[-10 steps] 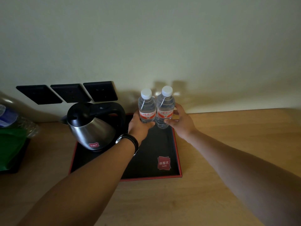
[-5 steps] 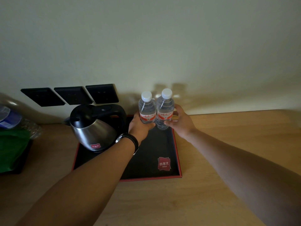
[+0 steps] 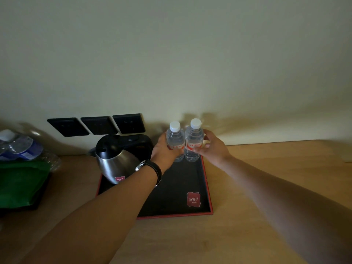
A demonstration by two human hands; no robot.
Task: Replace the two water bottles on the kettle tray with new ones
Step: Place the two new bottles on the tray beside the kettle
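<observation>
From my remote seat I could not tell whether the bases of the two bottles touched the black, red-rimmed kettle tray [image 3: 206,187] or hung just above it, since the hands and dim light covered them. My left hand [image 3: 163,151], with a black-strapped wristwatch [image 3: 152,168] behind it, was wrapped around the left clear plastic water bottle with white cap and red label [image 3: 174,138]; my right hand [image 3: 213,149] gripped the right clear plastic water bottle of the same kind [image 3: 194,140], fingers curled onto its label. The bottles stood upright, touching each other, over the tray's far right corner at frame centre. At the left edge, a blue-labelled bottle [image 3: 21,147] and a green bag [image 3: 21,183] were cut off and blurred. The tray's near half lay bare except for a red logo patch [image 3: 193,199], and the light wooden counter [image 3: 266,178] spread open to the right. The stainless-steel kettle with black lid [image 3: 116,161] sat in the tray's left part, just beside my left wrist, below three black wall sockets [image 3: 97,125]
</observation>
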